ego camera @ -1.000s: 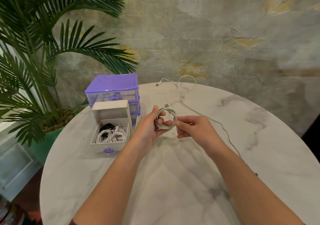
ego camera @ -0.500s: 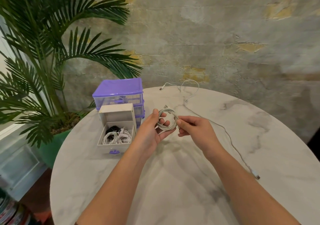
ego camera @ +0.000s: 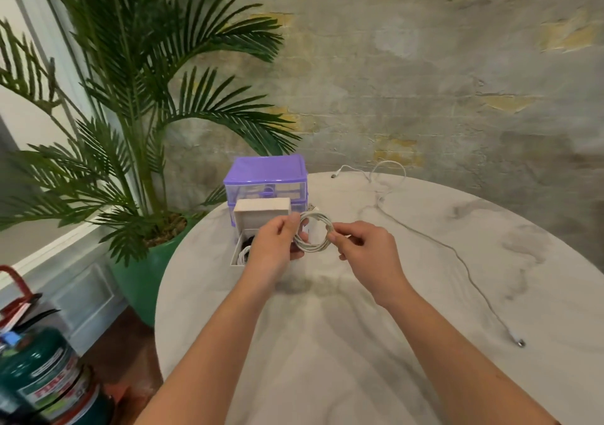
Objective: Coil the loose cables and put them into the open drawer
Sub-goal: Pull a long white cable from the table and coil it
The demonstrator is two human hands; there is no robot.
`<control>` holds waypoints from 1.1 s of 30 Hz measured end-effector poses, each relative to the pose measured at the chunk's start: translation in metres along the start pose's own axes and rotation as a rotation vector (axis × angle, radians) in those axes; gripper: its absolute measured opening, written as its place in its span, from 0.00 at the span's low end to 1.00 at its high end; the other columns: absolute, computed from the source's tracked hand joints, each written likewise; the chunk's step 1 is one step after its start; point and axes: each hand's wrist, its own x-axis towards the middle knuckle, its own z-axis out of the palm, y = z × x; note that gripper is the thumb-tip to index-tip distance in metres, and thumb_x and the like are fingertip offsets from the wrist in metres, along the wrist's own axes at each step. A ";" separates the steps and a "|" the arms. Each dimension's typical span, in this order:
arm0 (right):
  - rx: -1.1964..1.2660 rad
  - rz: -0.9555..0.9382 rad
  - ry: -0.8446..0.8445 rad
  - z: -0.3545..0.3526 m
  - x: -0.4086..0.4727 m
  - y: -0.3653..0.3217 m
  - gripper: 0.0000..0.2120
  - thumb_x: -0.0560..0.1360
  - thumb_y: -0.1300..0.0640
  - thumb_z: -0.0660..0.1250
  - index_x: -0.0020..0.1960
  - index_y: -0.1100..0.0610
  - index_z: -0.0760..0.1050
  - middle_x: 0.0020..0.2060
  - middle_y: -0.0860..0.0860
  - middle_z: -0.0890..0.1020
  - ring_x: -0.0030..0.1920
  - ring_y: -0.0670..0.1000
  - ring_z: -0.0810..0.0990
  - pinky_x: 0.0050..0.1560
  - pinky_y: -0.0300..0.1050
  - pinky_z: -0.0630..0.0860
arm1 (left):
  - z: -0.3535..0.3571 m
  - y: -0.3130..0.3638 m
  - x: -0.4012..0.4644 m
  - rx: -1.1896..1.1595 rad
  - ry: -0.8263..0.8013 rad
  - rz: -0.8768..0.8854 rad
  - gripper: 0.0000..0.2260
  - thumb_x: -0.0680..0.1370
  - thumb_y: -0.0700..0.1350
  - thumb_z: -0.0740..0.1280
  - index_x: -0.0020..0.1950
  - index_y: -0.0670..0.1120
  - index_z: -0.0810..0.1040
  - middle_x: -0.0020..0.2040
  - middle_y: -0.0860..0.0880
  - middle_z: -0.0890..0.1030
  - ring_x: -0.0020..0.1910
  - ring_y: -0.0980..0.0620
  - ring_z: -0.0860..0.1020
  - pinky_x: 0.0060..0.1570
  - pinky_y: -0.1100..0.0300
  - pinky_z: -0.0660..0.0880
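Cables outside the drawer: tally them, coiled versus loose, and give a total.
Coiled: 1, the white coiled cable held by left hand and right hand.
Loose: 1, the white loose cable across the table.
Total: 2.

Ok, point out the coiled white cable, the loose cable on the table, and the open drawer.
coiled white cable (ego camera: 323, 220), head view, top right arc of the coil.
loose cable (ego camera: 470, 275), head view, mid-run on the table.
open drawer (ego camera: 236, 254), head view, left wall.
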 end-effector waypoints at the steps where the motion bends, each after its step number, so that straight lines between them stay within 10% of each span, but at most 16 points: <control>1: 0.004 0.001 -0.014 0.006 0.000 -0.002 0.06 0.73 0.59 0.73 0.49 0.54 0.85 0.37 0.46 0.83 0.32 0.43 0.77 0.44 0.48 0.79 | -0.007 0.001 0.000 -0.001 0.017 -0.002 0.12 0.82 0.48 0.60 0.57 0.41 0.77 0.43 0.45 0.81 0.37 0.52 0.79 0.34 0.65 0.77; 6: 0.001 0.068 -0.138 0.035 0.004 -0.007 0.08 0.74 0.59 0.72 0.53 0.56 0.85 0.35 0.42 0.84 0.32 0.34 0.77 0.38 0.27 0.70 | -0.047 -0.005 0.001 0.100 0.128 0.007 0.07 0.80 0.45 0.65 0.54 0.43 0.78 0.45 0.45 0.83 0.35 0.53 0.81 0.31 0.63 0.78; 11: -0.051 0.157 -0.170 0.060 0.016 -0.012 0.10 0.74 0.57 0.72 0.55 0.55 0.84 0.46 0.50 0.86 0.47 0.45 0.82 0.48 0.37 0.75 | -0.080 -0.018 0.005 0.535 0.213 0.118 0.08 0.80 0.48 0.63 0.48 0.54 0.82 0.45 0.54 0.83 0.45 0.55 0.79 0.43 0.60 0.72; 16: -0.237 0.189 -0.184 0.080 0.025 -0.015 0.08 0.75 0.52 0.71 0.51 0.51 0.85 0.38 0.48 0.85 0.33 0.48 0.77 0.41 0.44 0.75 | -0.093 -0.034 0.008 0.972 0.202 0.071 0.10 0.78 0.54 0.64 0.58 0.58 0.79 0.59 0.52 0.75 0.62 0.46 0.68 0.57 0.51 0.68; 33: -0.482 0.102 -0.106 0.094 0.020 -0.009 0.05 0.75 0.47 0.68 0.47 0.46 0.80 0.43 0.44 0.84 0.45 0.48 0.81 0.43 0.43 0.76 | -0.083 -0.031 0.007 0.885 0.186 0.041 0.15 0.79 0.50 0.60 0.63 0.60 0.76 0.64 0.53 0.70 0.65 0.51 0.62 0.58 0.53 0.59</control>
